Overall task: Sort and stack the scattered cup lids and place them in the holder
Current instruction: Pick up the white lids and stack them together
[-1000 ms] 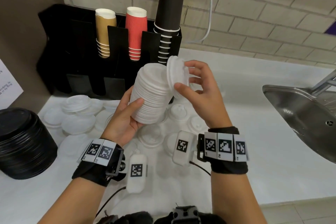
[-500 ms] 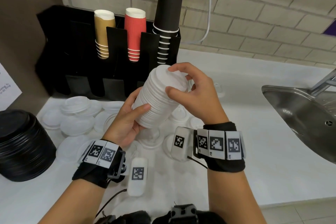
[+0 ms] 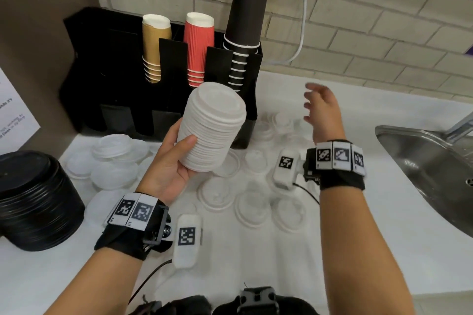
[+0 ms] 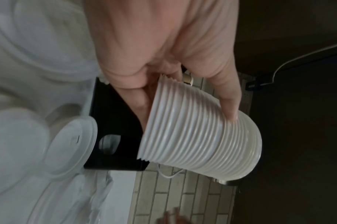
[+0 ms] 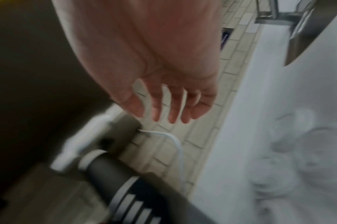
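My left hand (image 3: pixel 179 156) grips a tall stack of white cup lids (image 3: pixel 212 128), tilted, above the counter in front of the black holder (image 3: pixel 84 64). In the left wrist view the thumb and fingers wrap the ribbed stack of lids (image 4: pixel 200 136). My right hand (image 3: pixel 320 107) hovers to the right of the stack with fingers spread and holds nothing; the right wrist view shows the same hand (image 5: pixel 164 106) with straight fingers. Several clear lids (image 3: pixel 253 207) lie scattered on the white counter below both hands.
The holder carries a tan cup stack (image 3: pixel 154 46), a red cup stack (image 3: pixel 198 46) and a tall black cup stack (image 3: pixel 247 15). A pile of black lids (image 3: pixel 33 199) sits at the left. A steel sink (image 3: pixel 430 161) lies at the right, a brick wall behind.
The right hand set a white lid onto the top of the stack, then let go and moved off to the right with fingers spread. The left hand kept its grip.
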Motion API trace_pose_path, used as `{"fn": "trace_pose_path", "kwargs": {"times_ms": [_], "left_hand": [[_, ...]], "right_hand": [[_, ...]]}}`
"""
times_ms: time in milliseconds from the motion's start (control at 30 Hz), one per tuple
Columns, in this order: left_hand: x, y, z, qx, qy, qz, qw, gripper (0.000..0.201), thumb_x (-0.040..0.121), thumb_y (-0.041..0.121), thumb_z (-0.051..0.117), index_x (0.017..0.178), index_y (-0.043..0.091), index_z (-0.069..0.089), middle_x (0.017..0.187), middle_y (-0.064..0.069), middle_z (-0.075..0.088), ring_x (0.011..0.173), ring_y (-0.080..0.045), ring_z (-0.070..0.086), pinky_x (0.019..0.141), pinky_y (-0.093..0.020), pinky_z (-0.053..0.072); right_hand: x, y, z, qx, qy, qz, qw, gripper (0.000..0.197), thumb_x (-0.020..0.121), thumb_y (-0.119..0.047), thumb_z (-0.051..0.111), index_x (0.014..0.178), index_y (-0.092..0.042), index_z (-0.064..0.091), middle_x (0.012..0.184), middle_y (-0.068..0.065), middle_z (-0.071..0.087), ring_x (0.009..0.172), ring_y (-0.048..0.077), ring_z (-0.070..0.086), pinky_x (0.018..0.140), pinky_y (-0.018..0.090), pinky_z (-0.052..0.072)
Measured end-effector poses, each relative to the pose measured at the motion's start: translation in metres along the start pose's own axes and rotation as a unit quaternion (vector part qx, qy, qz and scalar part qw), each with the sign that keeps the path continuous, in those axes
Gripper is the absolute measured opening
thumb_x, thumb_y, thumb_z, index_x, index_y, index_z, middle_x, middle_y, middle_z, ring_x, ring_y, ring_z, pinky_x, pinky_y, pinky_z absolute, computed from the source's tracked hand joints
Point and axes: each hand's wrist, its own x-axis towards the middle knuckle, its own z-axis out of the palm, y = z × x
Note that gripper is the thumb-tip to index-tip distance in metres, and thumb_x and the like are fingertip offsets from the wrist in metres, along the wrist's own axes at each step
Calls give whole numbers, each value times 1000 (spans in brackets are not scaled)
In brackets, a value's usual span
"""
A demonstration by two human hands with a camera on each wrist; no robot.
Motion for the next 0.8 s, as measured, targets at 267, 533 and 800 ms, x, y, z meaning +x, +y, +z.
{"fn": "trace_pose_path", "kwargs": {"times_ms": [267, 533, 800], "left_hand": [[4, 10, -5, 9, 10, 19, 1000, 99, 47, 45, 95, 134, 29, 51, 137, 0, 59, 123, -22, 59, 81, -37, 59], [4, 12, -3, 21, 22, 16, 999, 109, 45, 46, 95, 141, 27, 46, 138, 0, 58, 123, -21, 60, 78, -36, 59], [5, 13, -8, 16, 33, 20, 999, 85, 62, 41, 87, 136, 28, 49, 135, 1, 60, 123, -22, 59, 78, -34, 59]], "right_hand": [[46, 58, 44, -463, -284, 67, 837, 59, 81, -39, 67, 136, -34, 45, 131, 8, 53, 113, 28, 55, 84, 31, 45], [61, 86, 78, -587, -304, 7, 750, 76, 82, -46, 68, 146, -29, 30, 141, 18, 40, 125, 41, 46, 102, 45, 42], [79, 63, 37, -566, -309, 16, 764, 78, 69, -47, 73, 132, -35, 29, 122, 7, 44, 101, 33, 51, 67, 33, 40]]}}
